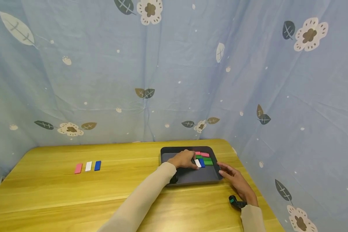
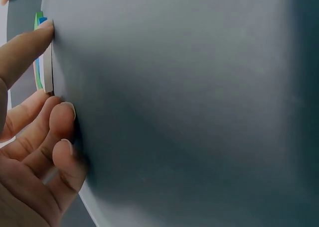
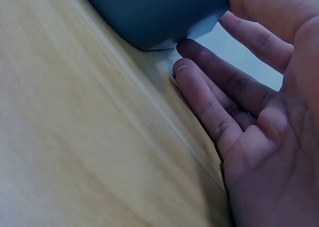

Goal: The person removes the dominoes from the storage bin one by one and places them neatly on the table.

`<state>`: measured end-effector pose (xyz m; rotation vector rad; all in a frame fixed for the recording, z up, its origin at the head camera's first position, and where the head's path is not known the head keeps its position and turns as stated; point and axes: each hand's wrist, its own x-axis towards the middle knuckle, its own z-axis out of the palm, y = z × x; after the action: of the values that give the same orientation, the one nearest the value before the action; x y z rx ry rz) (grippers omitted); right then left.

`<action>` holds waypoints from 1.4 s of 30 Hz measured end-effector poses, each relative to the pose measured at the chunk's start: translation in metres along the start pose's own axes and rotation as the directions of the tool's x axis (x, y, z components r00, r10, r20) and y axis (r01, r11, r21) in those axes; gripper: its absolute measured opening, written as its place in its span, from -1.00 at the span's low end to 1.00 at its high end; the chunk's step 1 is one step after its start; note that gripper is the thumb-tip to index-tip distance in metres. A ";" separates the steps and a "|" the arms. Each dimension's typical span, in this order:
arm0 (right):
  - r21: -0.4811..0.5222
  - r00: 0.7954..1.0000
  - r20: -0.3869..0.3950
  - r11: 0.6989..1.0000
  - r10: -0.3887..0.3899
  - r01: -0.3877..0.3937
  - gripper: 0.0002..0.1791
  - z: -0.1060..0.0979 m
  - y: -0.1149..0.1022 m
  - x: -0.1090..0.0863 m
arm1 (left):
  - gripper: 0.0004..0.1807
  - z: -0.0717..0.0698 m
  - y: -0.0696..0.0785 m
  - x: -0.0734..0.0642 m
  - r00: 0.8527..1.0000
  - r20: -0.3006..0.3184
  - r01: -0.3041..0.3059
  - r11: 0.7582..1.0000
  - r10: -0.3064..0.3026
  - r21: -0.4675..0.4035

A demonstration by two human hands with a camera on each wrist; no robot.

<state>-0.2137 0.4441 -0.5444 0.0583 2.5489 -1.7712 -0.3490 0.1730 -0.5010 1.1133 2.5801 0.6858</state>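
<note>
Inside the dark grey tray [image 1: 188, 178], my left hand [image 1: 183, 159] pinches a white tile [image 1: 197, 163] between thumb and fingers. In the left wrist view the thumb and fingers sit at opposite ends of this white tile [image 2: 48, 70]. A blue tile [image 1: 202, 162] stands right beside it, with green tiles [image 1: 207, 160] and pink tiles [image 1: 204, 154] behind and to the right. My right hand [image 1: 236, 182] rests at the tray's right side, thumb near the rim and fingers loosely extended. The right wrist view shows the fingertips right at the tray's outer wall [image 3: 164, 18].
On the left of the wooden table [image 1: 61, 193], a pink tile [image 1: 78, 168], a white tile [image 1: 88, 166] and a blue tile [image 1: 97, 165] lie in a spaced row. A blue patterned curtain [image 1: 174, 71] hangs behind the table and along its right side.
</note>
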 end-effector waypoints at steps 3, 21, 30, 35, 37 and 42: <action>0.003 1.000 0.001 1.000 -0.001 0.001 -0.40 0.001 0.000 0.000 | -0.56 0.000 0.000 -0.001 1.000 -0.009 0.003 1.000 -0.003 0.023; 0.027 1.000 0.015 1.000 0.003 -0.003 -0.40 0.007 -0.002 0.001 | -0.55 0.002 -0.005 -0.011 0.999 -0.009 -0.036 0.999 0.036 -0.036; 0.008 1.000 0.014 1.000 -0.003 0.002 -0.42 0.006 -0.002 0.001 | -0.50 -0.011 -0.007 -0.016 0.997 -0.021 -0.069 0.997 0.068 -0.034; -0.003 1.000 0.003 1.000 0.002 -0.002 -0.41 0.004 0.000 -0.001 | -0.52 -0.022 -0.004 -0.020 0.992 -0.041 -0.118 0.991 0.116 -0.057; -0.004 1.000 0.002 1.000 0.003 -0.003 -0.40 0.004 0.000 -0.001 | -0.55 -0.028 -0.002 -0.023 0.990 -0.052 -0.136 0.989 0.133 -0.054; 0.000 1.000 0.001 1.000 0.003 -0.003 -0.39 0.002 -0.001 -0.002 | -0.56 -0.043 -0.002 -0.032 0.988 -0.091 -0.133 0.990 0.128 -0.047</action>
<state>-0.2117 0.4418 -0.5439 0.0616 2.5468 -1.7701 -0.3458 0.1347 -0.4633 1.2714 2.5611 0.8457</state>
